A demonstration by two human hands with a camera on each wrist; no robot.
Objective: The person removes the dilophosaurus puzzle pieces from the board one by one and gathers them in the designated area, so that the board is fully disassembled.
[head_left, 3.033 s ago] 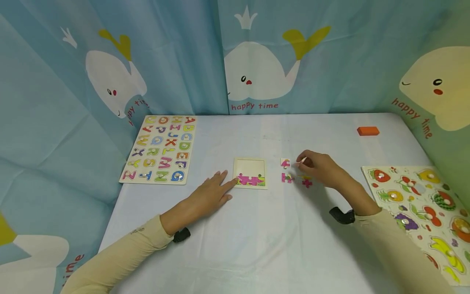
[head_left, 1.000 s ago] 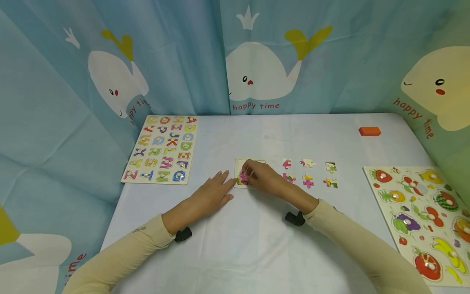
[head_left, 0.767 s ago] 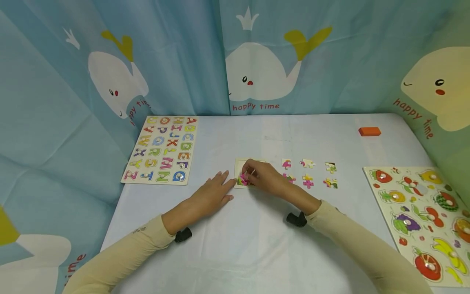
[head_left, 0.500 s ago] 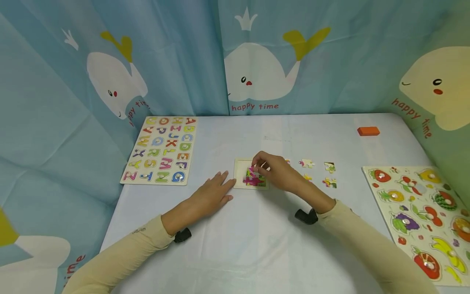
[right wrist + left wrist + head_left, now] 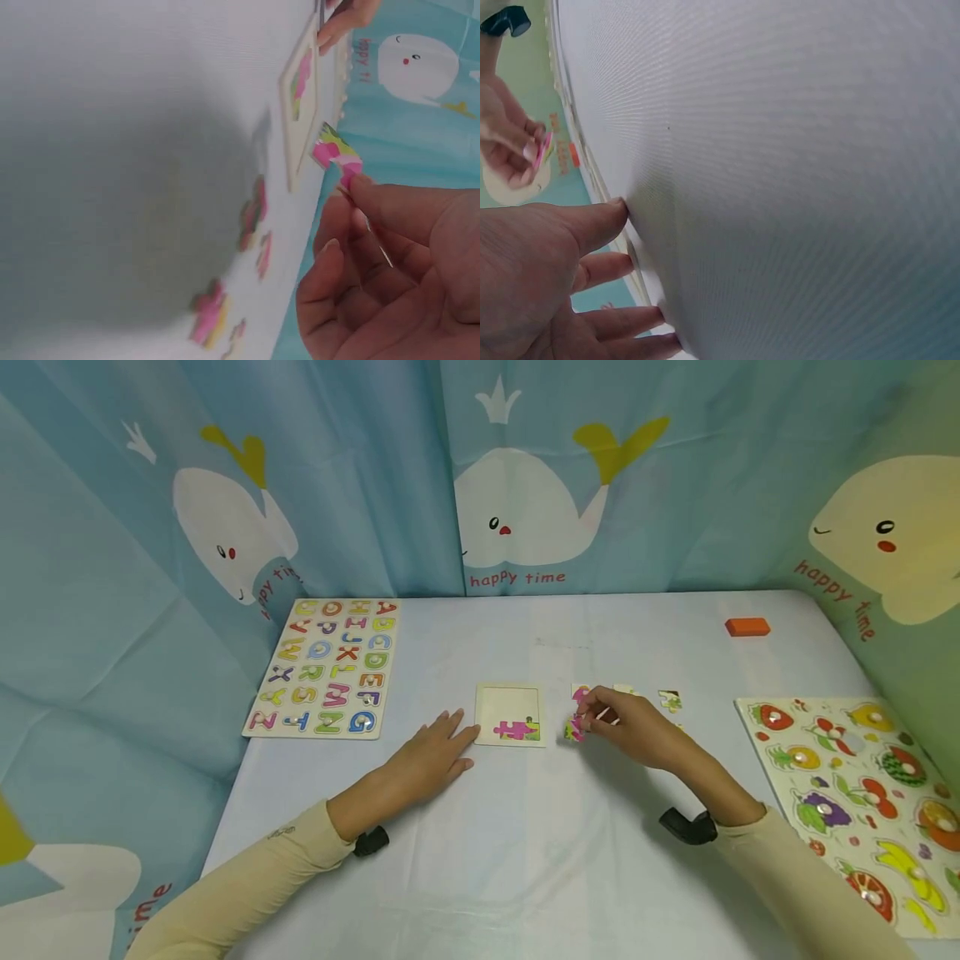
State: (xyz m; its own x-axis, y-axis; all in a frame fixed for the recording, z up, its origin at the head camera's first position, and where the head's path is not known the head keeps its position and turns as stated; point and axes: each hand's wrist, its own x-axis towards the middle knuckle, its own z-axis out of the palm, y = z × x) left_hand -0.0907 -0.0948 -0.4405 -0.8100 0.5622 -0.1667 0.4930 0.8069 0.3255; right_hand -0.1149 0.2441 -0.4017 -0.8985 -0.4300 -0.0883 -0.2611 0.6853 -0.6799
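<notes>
A small square puzzle tray [image 5: 510, 703] lies mid-table, with joined pink and green pieces [image 5: 517, 729] along its lower right. My left hand [image 5: 431, 758] rests on the table with fingers spread, one fingertip at the tray's left edge. To the right of the tray, my right hand [image 5: 633, 727] pinches a pink and green jigsaw piece [image 5: 330, 154] between thumb and fingers. In the right wrist view that piece is raised above the table. Loose jigsaw pieces [image 5: 253, 214] lie under and beyond this hand, partly hidden by it in the head view.
At the left back lies an alphabet board [image 5: 322, 668] with knobbed letters. A fruit puzzle board [image 5: 855, 810] covers the right side of the table. An orange block [image 5: 747, 627] sits at the back right. A blue whale-print curtain [image 5: 360, 485] hangs behind the table.
My right hand went to the tray, and a piece from its lower left corner is gone from there. The hand has since moved right, holding a piece. My left hand stays put.
</notes>
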